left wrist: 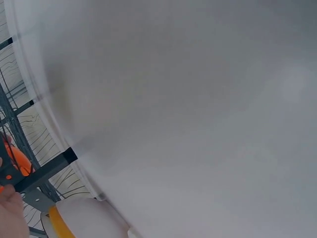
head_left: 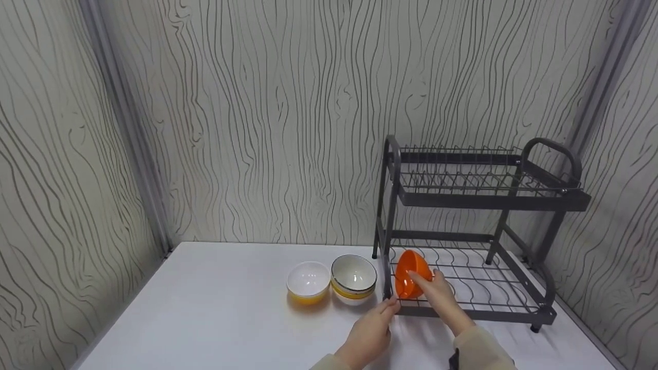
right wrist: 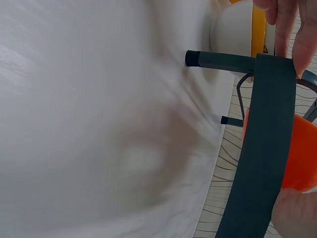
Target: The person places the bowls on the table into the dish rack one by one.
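Orange bowl (head_left: pixel 420 264), tilted at lower L front corner of dish rack (head_left: pixel 493 201), should be steadied w/ R hand (head_left: pixel 440 292), fingers gripping its wall, L hand (head_left: pixel 367 333) (grip unclear) pressing that corner only lightly.

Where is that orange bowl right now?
In the head view, the orange bowl is at the left end of the dark rack's lower shelf, tilted, in the right-hand grip, just right of the stacked bowls.
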Demonstrator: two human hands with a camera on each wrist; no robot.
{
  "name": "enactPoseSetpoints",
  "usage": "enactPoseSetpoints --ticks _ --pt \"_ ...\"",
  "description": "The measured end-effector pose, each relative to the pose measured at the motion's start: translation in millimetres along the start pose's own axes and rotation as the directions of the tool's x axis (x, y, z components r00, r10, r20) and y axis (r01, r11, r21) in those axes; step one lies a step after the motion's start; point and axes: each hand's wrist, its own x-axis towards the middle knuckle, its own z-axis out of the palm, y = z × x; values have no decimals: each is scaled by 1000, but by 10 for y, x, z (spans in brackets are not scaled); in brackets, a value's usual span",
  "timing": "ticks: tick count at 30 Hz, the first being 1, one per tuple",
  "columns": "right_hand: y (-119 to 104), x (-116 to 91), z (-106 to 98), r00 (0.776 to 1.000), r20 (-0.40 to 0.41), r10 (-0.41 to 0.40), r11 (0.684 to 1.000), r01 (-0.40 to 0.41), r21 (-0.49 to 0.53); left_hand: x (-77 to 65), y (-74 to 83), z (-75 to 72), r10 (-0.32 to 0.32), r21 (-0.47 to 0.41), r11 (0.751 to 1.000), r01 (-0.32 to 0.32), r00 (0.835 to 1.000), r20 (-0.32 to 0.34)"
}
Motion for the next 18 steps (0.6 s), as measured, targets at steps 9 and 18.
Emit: enactPoseSetpoints --ticks 9,18 --pt "6 -17 17 997 -68 -24 1000 23 -15 -5 32 -21 -14 9 1000 14 1000 8" --pt "60 -36 -51 994 -103 -39 999 41 19 -11 43 -40 -38 -12 999 38 999 38"
